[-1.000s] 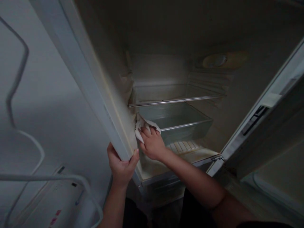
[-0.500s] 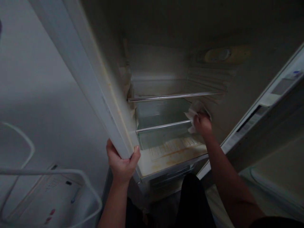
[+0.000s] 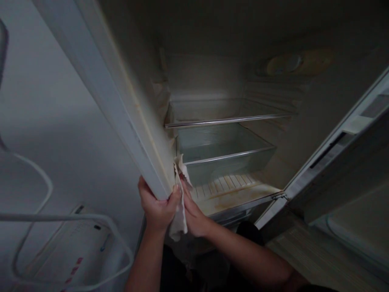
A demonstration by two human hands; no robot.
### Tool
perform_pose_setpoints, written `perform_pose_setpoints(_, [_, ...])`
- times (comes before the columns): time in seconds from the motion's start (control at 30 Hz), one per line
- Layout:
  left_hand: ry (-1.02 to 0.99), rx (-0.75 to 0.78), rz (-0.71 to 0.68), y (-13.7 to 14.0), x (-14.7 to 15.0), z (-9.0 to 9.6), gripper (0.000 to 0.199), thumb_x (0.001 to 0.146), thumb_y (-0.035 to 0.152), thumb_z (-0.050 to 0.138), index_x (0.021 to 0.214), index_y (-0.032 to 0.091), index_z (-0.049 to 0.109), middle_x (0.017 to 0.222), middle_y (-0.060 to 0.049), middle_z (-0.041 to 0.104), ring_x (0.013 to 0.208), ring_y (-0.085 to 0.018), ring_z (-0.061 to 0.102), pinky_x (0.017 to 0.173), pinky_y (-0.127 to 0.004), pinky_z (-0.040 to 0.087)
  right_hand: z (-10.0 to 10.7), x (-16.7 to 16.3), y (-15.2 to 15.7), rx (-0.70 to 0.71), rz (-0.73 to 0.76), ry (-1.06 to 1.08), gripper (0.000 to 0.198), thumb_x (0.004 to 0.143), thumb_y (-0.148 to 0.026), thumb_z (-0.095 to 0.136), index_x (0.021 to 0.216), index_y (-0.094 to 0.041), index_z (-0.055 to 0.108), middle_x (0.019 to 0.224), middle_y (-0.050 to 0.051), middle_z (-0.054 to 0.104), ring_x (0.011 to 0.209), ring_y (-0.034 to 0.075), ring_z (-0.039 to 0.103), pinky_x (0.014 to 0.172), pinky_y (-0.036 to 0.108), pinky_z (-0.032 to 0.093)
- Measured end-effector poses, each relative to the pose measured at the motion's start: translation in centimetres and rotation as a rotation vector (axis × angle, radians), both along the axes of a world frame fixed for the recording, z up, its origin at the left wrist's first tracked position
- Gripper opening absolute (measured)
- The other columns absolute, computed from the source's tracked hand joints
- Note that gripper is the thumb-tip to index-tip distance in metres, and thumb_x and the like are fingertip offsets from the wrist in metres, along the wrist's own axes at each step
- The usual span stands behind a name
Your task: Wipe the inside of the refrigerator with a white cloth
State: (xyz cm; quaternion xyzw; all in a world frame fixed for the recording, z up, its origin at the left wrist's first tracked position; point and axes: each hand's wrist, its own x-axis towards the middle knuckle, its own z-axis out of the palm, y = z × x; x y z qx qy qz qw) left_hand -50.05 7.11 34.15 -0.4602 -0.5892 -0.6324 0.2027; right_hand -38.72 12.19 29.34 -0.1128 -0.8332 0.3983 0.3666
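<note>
So the off-white cloth (image 3: pixel 178 221) is right between the two hands, at the lower front edge of the fridge's left side wall (image 3: pixel 121 117). Left hand (image 3: pixel 158 207) is hooked around that edge, fingers on the outer side, thumb on the inner side, right up against the cloth. Right hand (image 3: pixel 196 217) has its fingers stretched out pretty flat along the cloth's other side; can't tell if they're actually pinching it or just pressing. One end of the cloth pokes up above the fingers, the rest hangs down below the left thumb.

Half a second ago the right hand and cloth were way over by the right inner wall, past the bin; now they're all the way across on the left. Left hand's kept basically the same hold.

Edges: the clear bin's (image 3: pixel 227 164) front rim starts just beside the top of the cloth, with the glass shelf's (image 3: pixel 231 121) metal trim above it. There's a good chunk of open room above that shelf, and some over the stained ribbed floor (image 3: pixel 234 194) right of the hand, out to the door hinge (image 3: pixel 279 196).
</note>
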Motion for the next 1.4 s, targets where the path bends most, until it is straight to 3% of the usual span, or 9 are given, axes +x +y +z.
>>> perform_pose_setpoints(0.1, [0.013, -0.003, -0.006, 0.0, 0.1, 0.1, 0.073, 0.072, 0.037, 0.081, 0.134, 0.016, 0.049, 0.119, -0.011, 0.061, 0.112, -0.025, 0.065, 0.100, -0.039, 0.053, -0.4, -0.6, 0.7, 0.016, -0.020, -0.021, 0.065, 0.109, -0.045, 0.022, 0.169, -0.024, 0.006, 0.173, 0.006, 0.016, 0.161, 0.017, 0.012, 0.131, 0.040, 0.022])
perform_pose_setpoints(0.33, [0.020, 0.052, -0.026, 0.4, -0.1, -0.4, 0.071, 0.072, 0.036, 0.081, 0.132, 0.015, 0.050, 0.119, -0.011, 0.058, 0.113, -0.026, 0.063, 0.103, -0.040, 0.051, -2.3, 1.2, 2.3, 0.203, -0.146, -0.224, 0.042, 0.104, -0.030, 0.043, 0.142, -0.015, 0.053, 0.136, 0.016, 0.060, 0.130, 0.027, 0.053, 0.115, 0.047, 0.042])
perform_pose_setpoints(0.43, [0.004, 0.033, -0.031, 0.4, -0.3, -0.6, 0.071, 0.072, 0.036, 0.081, 0.132, 0.016, 0.050, 0.117, -0.010, 0.058, 0.110, -0.025, 0.063, 0.101, -0.041, 0.052, -3.9, 2.1, 1.9, 0.377, -0.225, -0.409, 0.030, 0.099, -0.032, 0.055, 0.119, -0.014, 0.068, 0.119, 0.016, 0.068, 0.120, 0.031, 0.058, 0.120, 0.054, 0.034])
perform_pose_setpoints(0.53, [-0.035, 0.017, -0.040, 0.3, -0.4, -0.5, 0.071, 0.070, 0.037, 0.082, 0.130, 0.016, 0.050, 0.114, -0.009, 0.058, 0.108, -0.024, 0.063, 0.102, -0.041, 0.052, -4.7, 3.9, 2.4, 0.495, -0.265, -0.488, 0.033, 0.097, -0.037, 0.059, 0.121, -0.016, 0.070, 0.124, 0.015, 0.069, 0.123, 0.031, 0.058, 0.125, 0.056, 0.023])
perform_pose_setpoints(0.8, [-0.059, 0.050, -0.060, 0.4, -0.3, -0.2, 0.072, 0.067, 0.040, 0.083, 0.129, 0.017, 0.053, 0.117, -0.009, 0.059, 0.110, -0.024, 0.063, 0.104, -0.042, 0.052, -4.1, 14.7, 9.0, 0.392, -0.734, -0.735, 0.054, 0.101, -0.049, 0.054, 0.140, -0.014, 0.063, 0.144, 0.020, 0.056, 0.140, 0.033, 0.045, 0.123, 0.049, 0.028])
perform_pose_setpoints(0.93, [-0.067, 0.043, -0.076, 0.4, -0.2, -0.3, 0.073, 0.069, 0.039, 0.083, 0.131, 0.017, 0.052, 0.119, -0.011, 0.059, 0.113, -0.025, 0.063, 0.105, -0.042, 0.051, -4.9, 18.0, 10.4, 0.443, -0.763, -0.803, 0.072, 0.092, -0.072, 0.058, 0.140, -0.019, 0.064, 0.136, 0.019, 0.060, 0.135, 0.037, 0.046, 0.122, 0.053, 0.025])
perform_pose_setpoints(1.1, [-0.068, 0.037, -0.076, 0.4, -0.2, -0.4, 0.076, 0.070, 0.038, 0.083, 0.135, 0.016, 0.051, 0.122, -0.011, 0.059, 0.115, -0.026, 0.062, 0.106, -0.043, 0.050, -5.3, 17.7, 10.3, 0.462, -0.784, -0.849, 0.039, 0.105, -0.040, 0.044, 0.122, -0.018, 0.072, 0.117, 0.015, 0.068, 0.120, 0.031, 0.055, 0.116, 0.048, 0.032])
perform_pose_setpoints(1.27, [-0.072, 0.024, -0.073, 0.4, -0.5, -0.5, 0.077, 0.070, 0.039, 0.084, 0.135, 0.017, 0.050, 0.121, -0.011, 0.058, 0.116, -0.026, 0.061, 0.108, -0.043, 0.049, -4.8, 19.5, 12.0, 0.374, -0.893, -0.905, 0.038, 0.103, -0.022, 0.037, 0.103, -0.013, 0.074, 0.106, 0.017, 0.071, 0.110, 0.030, 0.062, 0.105, 0.040, 0.041])
perform_pose_setpoints(1.4, [-0.079, 0.028, -0.101, 0.4, -0.5, -0.4, 0.077, 0.070, 0.037, 0.084, 0.135, 0.017, 0.049, 0.121, -0.012, 0.057, 0.116, -0.027, 0.062, 0.108, -0.045, 0.049, -5.0, 22.3, 13.7, 0.264, -1.142, -0.874, 0.038, 0.103, -0.022, 0.035, 0.109, -0.011, 0.071, 0.108, 0.018, 0.071, 0.103, 0.029, 0.066, 0.092, 0.038, 0.046])
